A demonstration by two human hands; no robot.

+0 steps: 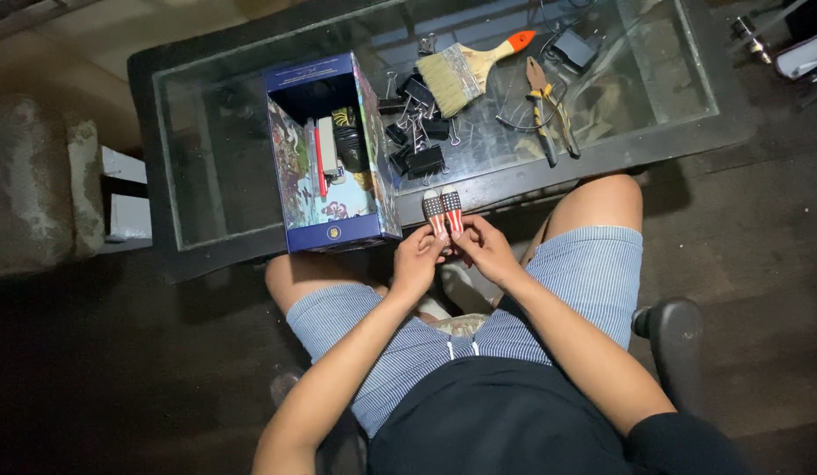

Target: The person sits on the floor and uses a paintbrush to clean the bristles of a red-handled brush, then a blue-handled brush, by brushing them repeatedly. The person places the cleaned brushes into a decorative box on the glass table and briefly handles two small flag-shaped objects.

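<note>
A: Currently, two striped clips [443, 211] are pinched between left hand [417, 259] and right hand [486, 249], just beside the blue box [331, 154].

B: Confirmed. Beyond the box, black binder clips [415, 132], then paintbrush [470, 70] and pliers [549, 110] are seen.

You've got 2 small flat clips [443, 211] pinched side by side, red & white striped w/ dark checked tops. They point up and away from you, tilted slightly left, just over the near edge of the glass table, right of the blue box.
</note>
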